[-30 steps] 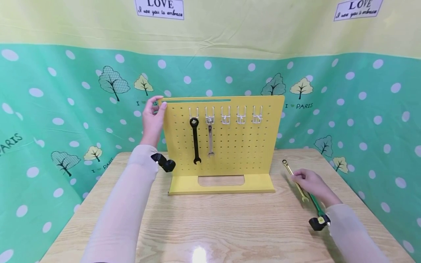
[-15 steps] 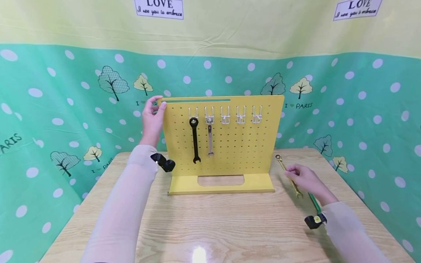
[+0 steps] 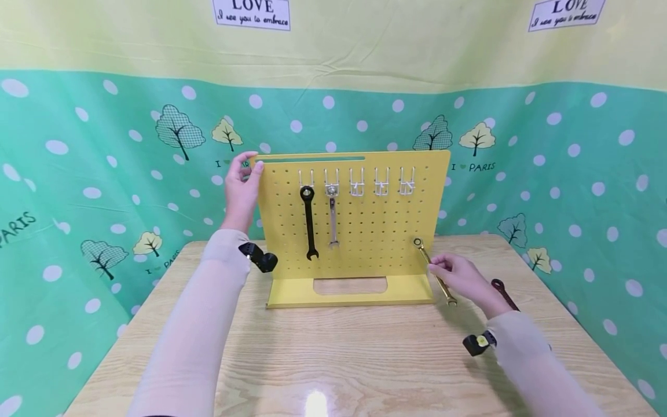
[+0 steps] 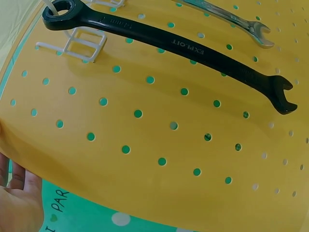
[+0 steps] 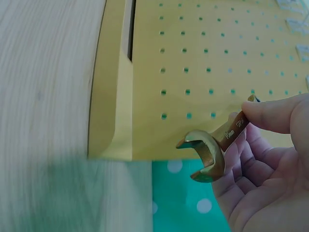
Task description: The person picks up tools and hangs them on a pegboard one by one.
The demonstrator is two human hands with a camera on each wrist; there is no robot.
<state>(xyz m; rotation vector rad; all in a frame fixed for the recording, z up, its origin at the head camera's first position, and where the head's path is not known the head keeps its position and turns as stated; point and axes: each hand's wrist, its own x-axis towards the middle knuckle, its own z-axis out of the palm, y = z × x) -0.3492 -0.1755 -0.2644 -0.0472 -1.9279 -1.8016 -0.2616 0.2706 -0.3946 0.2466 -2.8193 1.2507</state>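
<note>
A gold wrench (image 3: 441, 284) is gripped near its middle between the thumb and curled fingers of the right hand (image 3: 462, 279). Its ring end is pointed far and left, ahead of the fingertips, in front of the lower right edge of a yellow pegboard (image 3: 359, 271); its forked end is turned near and right. The pegboard's far-left top corner is pinched by the left hand (image 3: 243, 188), with the thumb on the front.

In the right wrist view, markings ending in "mm" are shown on the gold shank, and the other fingers are seen curled beneath it. Only in the left wrist view can the word "EXPLOIT" be read on the black wrench (image 3: 310, 226), which is hung by its ring beside a silver wrench (image 3: 333, 223). Three white hooks (image 3: 382, 188) to their right are seen whole from the head.

On the wood-grain table (image 3: 365, 359), a dark red wrench (image 3: 504, 294) is partly hidden by the right sleeve (image 3: 531, 353). The space is enclosed by a green and yellow curtain (image 3: 349, 110) printed with dots and trees.
</note>
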